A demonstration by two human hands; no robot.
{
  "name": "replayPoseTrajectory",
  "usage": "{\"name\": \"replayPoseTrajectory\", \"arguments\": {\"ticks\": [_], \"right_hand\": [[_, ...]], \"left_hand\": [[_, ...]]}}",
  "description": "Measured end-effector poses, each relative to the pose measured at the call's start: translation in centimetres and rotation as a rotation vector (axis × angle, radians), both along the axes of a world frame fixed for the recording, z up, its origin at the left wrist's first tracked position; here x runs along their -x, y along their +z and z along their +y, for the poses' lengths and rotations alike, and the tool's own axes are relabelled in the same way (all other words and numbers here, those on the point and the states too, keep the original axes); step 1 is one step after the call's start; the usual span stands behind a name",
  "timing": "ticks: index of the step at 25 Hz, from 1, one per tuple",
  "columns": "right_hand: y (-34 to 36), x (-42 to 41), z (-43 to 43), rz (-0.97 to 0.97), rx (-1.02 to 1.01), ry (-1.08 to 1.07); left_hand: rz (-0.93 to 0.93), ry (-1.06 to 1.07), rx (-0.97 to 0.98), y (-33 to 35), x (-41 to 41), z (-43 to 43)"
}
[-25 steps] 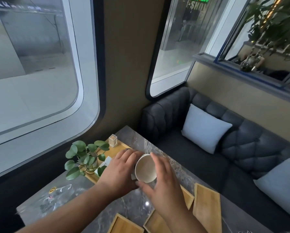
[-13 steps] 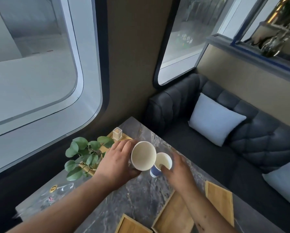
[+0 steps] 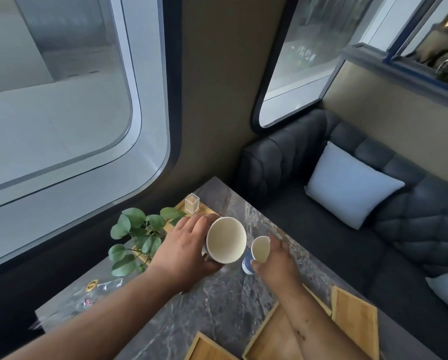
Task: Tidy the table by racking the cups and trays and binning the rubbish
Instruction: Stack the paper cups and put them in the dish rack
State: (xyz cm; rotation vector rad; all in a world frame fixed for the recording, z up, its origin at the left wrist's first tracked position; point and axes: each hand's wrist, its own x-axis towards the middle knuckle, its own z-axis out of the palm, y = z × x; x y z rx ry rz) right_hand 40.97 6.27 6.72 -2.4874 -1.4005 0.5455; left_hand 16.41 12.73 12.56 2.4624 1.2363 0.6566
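My left hand [image 3: 184, 253] grips a large white paper cup [image 3: 226, 240], lifted and tilted so its empty inside faces me. Just to its right, my right hand [image 3: 277, 261] wraps a smaller cup [image 3: 259, 252] with a blue-and-white outside, also tilted and empty. Both cups are above the grey marble table [image 3: 217, 302]. Three wooden trays lie near the table's front: one [image 3: 269, 339] under my right forearm, one [image 3: 355, 318] to the right, one [image 3: 207, 349] at the bottom edge.
A small leafy plant [image 3: 139, 237] and a clear toothpick holder [image 3: 191, 203] stand on a wooden tray by the window. Crumpled clear plastic [image 3: 87, 294] lies at the table's left. A dark sofa with pale cushions [image 3: 347, 188] runs along the right.
A second ago both hands held the one large cup. My right hand moved right and took hold of the smaller blue cup; the left keeps the large cup.
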Motion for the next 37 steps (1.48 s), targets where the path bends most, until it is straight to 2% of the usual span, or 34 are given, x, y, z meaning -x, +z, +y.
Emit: {"name": "replayPoseTrajectory", "arguments": {"ticks": [3, 10, 14, 17, 23, 29, 37], "right_hand": [[4.3, 0.1, -1.8, 0.046, -0.182, -0.006], [16.3, -0.7, -9.6, -0.004, -0.638, -0.008], [20.9, -0.6, -14.0, 0.047, -0.780, -0.011], [23.2, -0.6, -18.7, 0.086, -0.823, 0.000], [25.2, -1.3, -26.5, 0.013, -0.822, 0.027], [25.8, -4.3, -33.7, -0.089, -0.722, 0.014], [25.5, -8.5, -41.9, -0.129, -0.657, -0.037]], "left_hand": [[0.005, -0.005, -0.007, 0.7, -0.7, -0.4], [0.000, -0.055, -0.009, 2.9, -4.0, -2.3], [0.002, -0.068, -0.009, 4.3, -5.7, -3.9], [-0.035, -0.120, -0.050, 6.8, -8.0, -6.9], [-0.173, -0.217, -0.103, 12.0, -12.5, -14.2], [-0.181, -0.418, -0.252, 16.8, -17.2, -22.6], [-0.177, -0.605, -0.222, 18.9, -22.3, -32.8]]}}
